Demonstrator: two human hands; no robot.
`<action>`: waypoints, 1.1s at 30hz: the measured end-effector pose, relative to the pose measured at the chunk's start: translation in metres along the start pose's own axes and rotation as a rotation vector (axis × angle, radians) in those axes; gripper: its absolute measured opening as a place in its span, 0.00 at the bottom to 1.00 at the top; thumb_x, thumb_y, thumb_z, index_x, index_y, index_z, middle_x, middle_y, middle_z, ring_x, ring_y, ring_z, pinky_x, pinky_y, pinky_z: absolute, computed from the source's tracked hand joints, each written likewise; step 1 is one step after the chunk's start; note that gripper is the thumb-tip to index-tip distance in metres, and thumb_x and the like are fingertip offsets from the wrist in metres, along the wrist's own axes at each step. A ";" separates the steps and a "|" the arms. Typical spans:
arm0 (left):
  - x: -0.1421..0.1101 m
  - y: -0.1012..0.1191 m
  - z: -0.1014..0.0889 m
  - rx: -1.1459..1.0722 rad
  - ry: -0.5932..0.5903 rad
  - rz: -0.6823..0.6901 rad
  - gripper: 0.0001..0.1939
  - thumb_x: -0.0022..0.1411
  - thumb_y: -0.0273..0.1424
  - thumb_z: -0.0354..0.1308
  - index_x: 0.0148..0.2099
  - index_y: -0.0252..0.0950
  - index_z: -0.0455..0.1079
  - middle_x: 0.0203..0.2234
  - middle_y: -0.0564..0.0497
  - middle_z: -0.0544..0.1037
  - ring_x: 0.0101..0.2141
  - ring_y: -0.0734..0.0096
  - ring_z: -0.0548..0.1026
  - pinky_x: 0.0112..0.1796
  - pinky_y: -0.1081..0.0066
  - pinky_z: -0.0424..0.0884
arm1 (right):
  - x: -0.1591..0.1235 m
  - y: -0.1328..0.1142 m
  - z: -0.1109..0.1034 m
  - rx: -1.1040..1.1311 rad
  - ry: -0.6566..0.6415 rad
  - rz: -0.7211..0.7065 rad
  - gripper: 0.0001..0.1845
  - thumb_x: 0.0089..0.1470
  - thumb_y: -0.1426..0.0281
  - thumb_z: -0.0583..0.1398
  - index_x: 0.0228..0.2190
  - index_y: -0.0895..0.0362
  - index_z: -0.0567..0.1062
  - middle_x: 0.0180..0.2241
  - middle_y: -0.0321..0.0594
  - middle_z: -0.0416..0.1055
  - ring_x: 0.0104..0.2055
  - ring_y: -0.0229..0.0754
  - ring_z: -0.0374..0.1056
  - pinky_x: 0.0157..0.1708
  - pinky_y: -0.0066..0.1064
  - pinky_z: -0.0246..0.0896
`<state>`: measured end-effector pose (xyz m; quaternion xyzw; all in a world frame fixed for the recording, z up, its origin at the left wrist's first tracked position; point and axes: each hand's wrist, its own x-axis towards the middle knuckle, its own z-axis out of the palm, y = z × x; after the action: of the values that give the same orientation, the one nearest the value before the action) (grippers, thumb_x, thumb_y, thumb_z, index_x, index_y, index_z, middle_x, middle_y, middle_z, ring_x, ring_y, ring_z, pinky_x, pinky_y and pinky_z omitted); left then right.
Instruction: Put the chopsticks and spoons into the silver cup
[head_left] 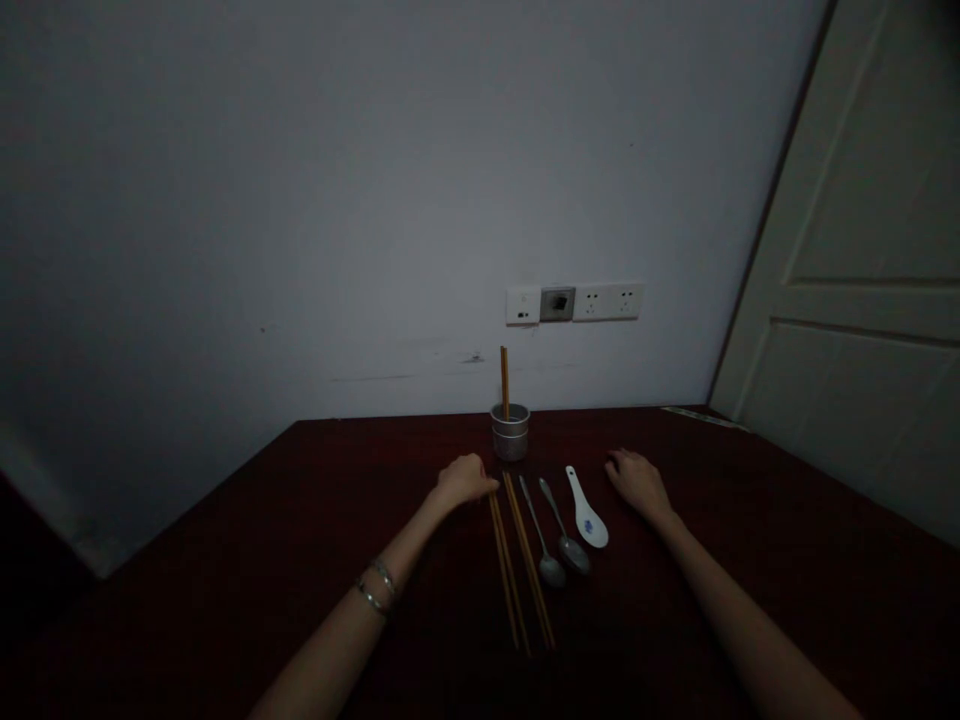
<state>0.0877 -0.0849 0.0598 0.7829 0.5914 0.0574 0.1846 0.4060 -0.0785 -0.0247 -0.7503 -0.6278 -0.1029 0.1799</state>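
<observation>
Tabletop, left: passable beyond the left hand.
Between it and right hand: flat-lying chopsticks, metal spoons, porcelain spoon bar a low sweep.
Metal cup: blocks rear centre, standing chopsticks rising above.

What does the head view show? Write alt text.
Left hand touching one pair of chopsticks on a dark table, beside another pair, two metal spoons and a white spoon; right hand resting nearby. Behind, a metal cup holds upright chopsticks.

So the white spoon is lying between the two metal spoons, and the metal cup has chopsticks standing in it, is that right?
Not quite: the head view shows the white spoon lying to the right of both metal spoons. The metal cup does have chopsticks standing in it.
</observation>
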 end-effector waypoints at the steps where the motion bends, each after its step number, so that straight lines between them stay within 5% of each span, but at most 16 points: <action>1: -0.001 0.003 0.003 0.075 0.028 -0.018 0.15 0.51 0.40 0.52 0.28 0.33 0.72 0.27 0.43 0.78 0.28 0.66 0.75 0.27 0.74 0.67 | 0.000 0.000 0.000 0.005 -0.003 0.004 0.19 0.54 0.68 0.49 0.43 0.61 0.72 0.48 0.51 0.68 0.53 0.48 0.60 0.49 0.36 0.53; 8: -0.005 0.016 0.016 0.278 -0.035 -0.038 0.22 0.51 0.44 0.51 0.42 0.34 0.71 0.40 0.39 0.76 0.42 0.53 0.73 0.38 0.62 0.69 | 0.002 0.000 0.000 0.013 -0.012 0.022 0.20 0.54 0.67 0.48 0.43 0.61 0.72 0.48 0.52 0.67 0.52 0.48 0.61 0.48 0.37 0.54; 33: 0.001 0.005 0.037 0.139 0.076 -0.054 0.16 0.52 0.38 0.51 0.38 0.35 0.73 0.35 0.41 0.77 0.37 0.59 0.75 0.33 0.69 0.70 | 0.000 -0.002 -0.004 0.019 -0.034 0.042 0.20 0.54 0.67 0.48 0.44 0.59 0.71 0.49 0.50 0.67 0.52 0.49 0.60 0.47 0.38 0.55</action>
<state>0.1038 -0.0931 0.0275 0.7748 0.6214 0.0410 0.1088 0.4046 -0.0795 -0.0208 -0.7633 -0.6158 -0.0803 0.1782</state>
